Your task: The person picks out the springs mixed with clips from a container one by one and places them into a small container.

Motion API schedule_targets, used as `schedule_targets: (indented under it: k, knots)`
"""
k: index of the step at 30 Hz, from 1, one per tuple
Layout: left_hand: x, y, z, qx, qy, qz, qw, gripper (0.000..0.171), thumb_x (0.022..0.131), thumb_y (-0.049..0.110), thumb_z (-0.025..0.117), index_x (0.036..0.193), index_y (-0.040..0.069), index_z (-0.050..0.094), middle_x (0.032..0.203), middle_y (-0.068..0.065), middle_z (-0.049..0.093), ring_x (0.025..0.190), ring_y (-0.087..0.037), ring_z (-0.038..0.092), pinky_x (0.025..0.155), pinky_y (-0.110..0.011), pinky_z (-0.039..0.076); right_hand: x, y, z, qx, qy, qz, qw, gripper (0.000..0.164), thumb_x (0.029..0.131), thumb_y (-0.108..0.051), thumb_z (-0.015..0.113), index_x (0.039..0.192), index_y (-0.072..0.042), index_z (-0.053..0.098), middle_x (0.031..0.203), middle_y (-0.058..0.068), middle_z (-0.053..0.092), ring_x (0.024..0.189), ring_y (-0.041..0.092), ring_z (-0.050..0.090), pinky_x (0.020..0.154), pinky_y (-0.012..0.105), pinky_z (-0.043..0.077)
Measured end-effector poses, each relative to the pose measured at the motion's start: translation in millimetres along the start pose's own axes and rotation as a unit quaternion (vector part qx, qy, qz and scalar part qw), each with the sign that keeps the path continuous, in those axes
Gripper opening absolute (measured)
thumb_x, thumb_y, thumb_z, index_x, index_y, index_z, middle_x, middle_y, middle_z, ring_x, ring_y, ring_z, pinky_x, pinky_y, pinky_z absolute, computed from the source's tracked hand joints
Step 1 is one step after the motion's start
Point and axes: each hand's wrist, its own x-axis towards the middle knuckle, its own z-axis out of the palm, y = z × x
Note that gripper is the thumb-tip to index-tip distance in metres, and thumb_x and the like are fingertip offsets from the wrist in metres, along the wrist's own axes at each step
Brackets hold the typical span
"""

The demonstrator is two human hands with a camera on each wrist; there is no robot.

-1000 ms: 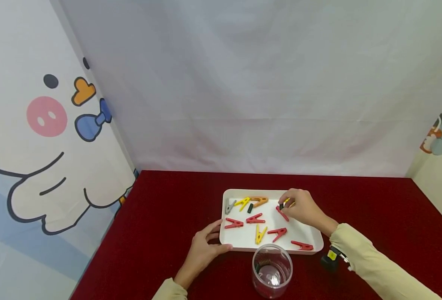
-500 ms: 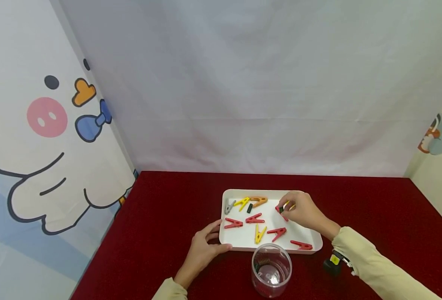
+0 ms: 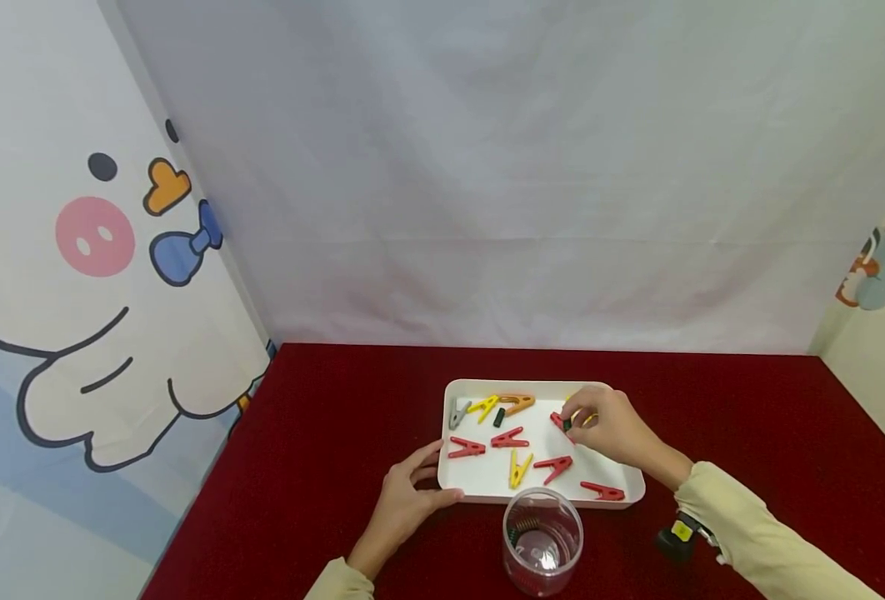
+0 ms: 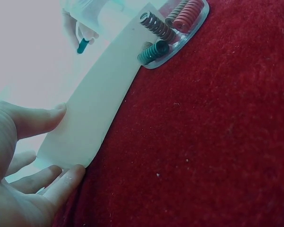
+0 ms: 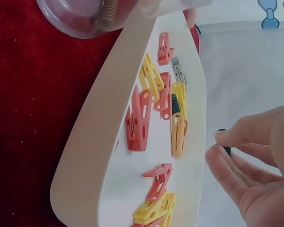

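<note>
My right hand (image 3: 611, 427) pinches a small dark green coil spring (image 5: 227, 150) between thumb and fingertips, above the right part of a white tray (image 3: 480, 497). At the tray's left front corner my left hand (image 3: 405, 498) rests with thumb and fingers spread against the outer walls. Another dark green spring (image 3: 499, 417) lies in the tray, near an orange spring clip (image 3: 518, 403). Around it are red clips (image 3: 467, 447), yellow clips (image 3: 521, 469) and a grey clip (image 3: 458, 414). The right hand partly hides a red and a yellow clip.
A clear plastic jar (image 3: 562, 560) stands just in front of the tray. Several springs lie inside, among them a green spring (image 4: 154, 53) and a red spring (image 4: 188, 16). Dark red cloth (image 3: 352, 417) covers the table, with a pale curtain (image 3: 532, 208) behind.
My right hand has drawn slightly right and toward me, carrying the pinched spring away from the red clip. The left hand stays at the tray corner.
</note>
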Motion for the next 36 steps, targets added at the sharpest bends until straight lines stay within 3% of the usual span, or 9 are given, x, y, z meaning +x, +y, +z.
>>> schedule_targets:
  k: [7, 14, 36]
  knots:
    - [-2.1, 2.2, -0.7, 0.002, 0.001, -0.012, 0.9999, 0.074, 0.068, 0.014, 0.085, 0.135, 0.009, 0.053, 0.122, -0.015, 0.057, 0.105, -0.028, 0.058, 0.077, -0.031, 0.05, -5.1, -6.1, -1.7, -0.001, -0.007, -0.005, 1.0, 0.015, 0.072, 0.004, 0.073, 0.082, -0.006, 0.07, 0.089, 0.002, 0.062, 0.074, 0.013, 0.06, 0.065, 0.026, 0.053]
    - [-2.6, 1.5, -0.9, 0.001, 0.002, -0.012, 0.9999, 0.074, 0.068, 0.013, 0.085, 0.135, 0.008, 0.053, 0.123, -0.016, 0.057, 0.105, -0.029, 0.058, 0.077, -0.033, 0.051, -10.2, -13.3, -3.3, -0.006, -0.012, -0.019, 1.0, 0.02, 0.072, 0.005, 0.073, 0.083, -0.012, 0.07, 0.087, 0.0, 0.063, 0.072, 0.011, 0.057, 0.062, 0.024, 0.052]
    - [-3.3, 3.7, -0.6, -0.014, 0.0, -0.008, 0.9999, 0.075, 0.069, 0.01, 0.084, 0.135, 0.008, 0.052, 0.125, -0.017, 0.056, 0.106, -0.03, 0.057, 0.078, -0.035, 0.051, -26.2, -31.3, -10.2, 0.044, -0.027, -0.053, 0.997, 0.024, 0.07, 0.012, 0.07, 0.084, -0.008, 0.069, 0.089, 0.003, 0.064, 0.072, 0.011, 0.06, 0.062, 0.026, 0.054]
